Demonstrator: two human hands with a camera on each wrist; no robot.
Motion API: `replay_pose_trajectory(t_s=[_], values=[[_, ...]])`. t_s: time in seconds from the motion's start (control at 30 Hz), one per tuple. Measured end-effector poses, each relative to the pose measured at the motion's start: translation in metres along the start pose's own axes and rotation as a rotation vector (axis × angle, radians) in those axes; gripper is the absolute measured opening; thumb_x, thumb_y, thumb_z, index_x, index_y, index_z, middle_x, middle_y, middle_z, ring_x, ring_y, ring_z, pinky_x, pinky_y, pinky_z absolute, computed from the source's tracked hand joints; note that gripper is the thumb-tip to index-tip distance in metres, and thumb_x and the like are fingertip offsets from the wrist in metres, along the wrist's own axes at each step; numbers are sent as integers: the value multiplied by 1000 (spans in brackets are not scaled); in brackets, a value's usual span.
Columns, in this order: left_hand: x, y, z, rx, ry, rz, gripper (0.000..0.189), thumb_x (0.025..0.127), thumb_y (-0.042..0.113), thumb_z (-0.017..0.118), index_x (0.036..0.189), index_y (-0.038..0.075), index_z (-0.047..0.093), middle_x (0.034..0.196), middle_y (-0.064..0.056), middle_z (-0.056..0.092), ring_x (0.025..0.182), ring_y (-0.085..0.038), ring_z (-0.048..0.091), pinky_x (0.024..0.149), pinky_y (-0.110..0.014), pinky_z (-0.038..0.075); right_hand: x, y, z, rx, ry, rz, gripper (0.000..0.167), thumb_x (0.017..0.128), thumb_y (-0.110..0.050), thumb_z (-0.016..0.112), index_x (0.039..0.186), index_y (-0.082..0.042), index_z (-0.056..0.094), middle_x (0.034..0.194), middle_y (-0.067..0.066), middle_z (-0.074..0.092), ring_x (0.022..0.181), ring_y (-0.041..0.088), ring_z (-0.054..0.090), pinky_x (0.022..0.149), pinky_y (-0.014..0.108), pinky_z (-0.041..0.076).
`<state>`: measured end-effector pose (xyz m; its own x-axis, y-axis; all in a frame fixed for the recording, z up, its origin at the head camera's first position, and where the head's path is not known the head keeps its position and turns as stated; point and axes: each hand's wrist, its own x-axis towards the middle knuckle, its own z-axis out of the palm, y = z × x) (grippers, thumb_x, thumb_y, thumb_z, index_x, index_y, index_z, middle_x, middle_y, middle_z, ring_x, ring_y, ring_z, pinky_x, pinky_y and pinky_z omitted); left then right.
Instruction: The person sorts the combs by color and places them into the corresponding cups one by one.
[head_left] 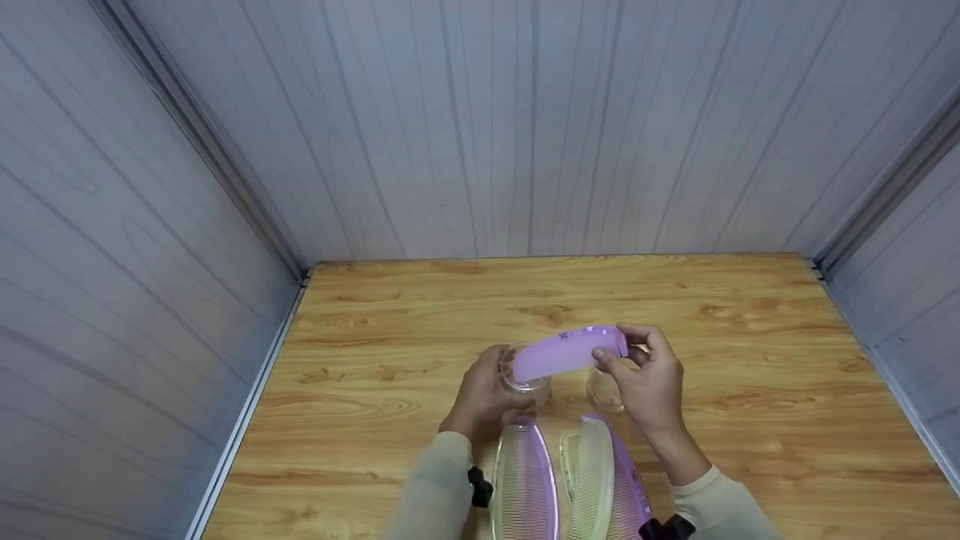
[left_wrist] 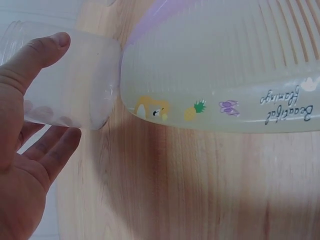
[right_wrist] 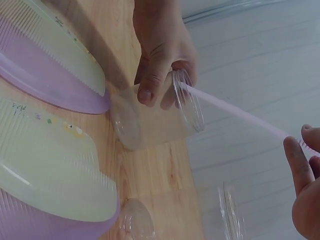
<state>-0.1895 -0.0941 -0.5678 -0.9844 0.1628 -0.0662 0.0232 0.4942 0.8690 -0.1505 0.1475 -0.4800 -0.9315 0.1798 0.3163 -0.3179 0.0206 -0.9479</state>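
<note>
Wooden tabletop point(head_left: 405, 315) lies below: left hand point(head_left: 484, 390) grips a clear jar point(right_wrist: 155, 120), right hand point(head_left: 656, 382) pinches a purple comb point(head_left: 555, 356) slanting toward two o'clock from its mouth, apparently mid-insertion, likely needing uprighting next.

Lower combs point(head_left: 520, 480) cut off at head view's bottom, held comb's point(head_left: 551, 360) markings point(head_left: 565, 337) illegibly small
</note>
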Motion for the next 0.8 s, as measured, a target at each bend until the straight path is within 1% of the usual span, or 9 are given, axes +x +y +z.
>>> replay_pose_trajectory(t_s=[0.2,0.33,0.53,0.63,0.8], values=[[0,1,1,0,1,-19,88,64,14,97,140,20,53,136,0,63,127,-23,59,112,-46,46,5,5,9,-27,-14,19,44,80,14,78,120,13,59,109,24,61,88,17,72,73,31,63],[0,2,0,9,4,-28,90,63,13,97,140,21,52,137,1,62,128,-22,59,114,-45,45,6,8,13,-37,-18,28,44,80,13,78,120,12,59,111,23,62,88,17,71,73,32,64],[0,1,0,3,14,0,91,63,14,97,142,20,52,138,0,62,128,-22,59,114,-45,44,7,14,19,-40,-28,42,46,80,12,79,121,11,59,110,22,61,87,19,71,74,33,64],[0,1,0,8,7,4,91,64,16,97,142,20,51,139,0,62,129,-22,58,114,-44,44,8,17,24,-48,-33,60,46,80,11,80,121,10,60,108,21,61,86,18,71,74,32,64],[-1,-2,0,26,-10,4,88,66,17,97,140,20,50,137,-2,62,126,-23,59,112,-45,46,7,21,31,-63,-42,69,45,80,7,82,121,8,62,111,22,64,85,18,71,73,30,64]])
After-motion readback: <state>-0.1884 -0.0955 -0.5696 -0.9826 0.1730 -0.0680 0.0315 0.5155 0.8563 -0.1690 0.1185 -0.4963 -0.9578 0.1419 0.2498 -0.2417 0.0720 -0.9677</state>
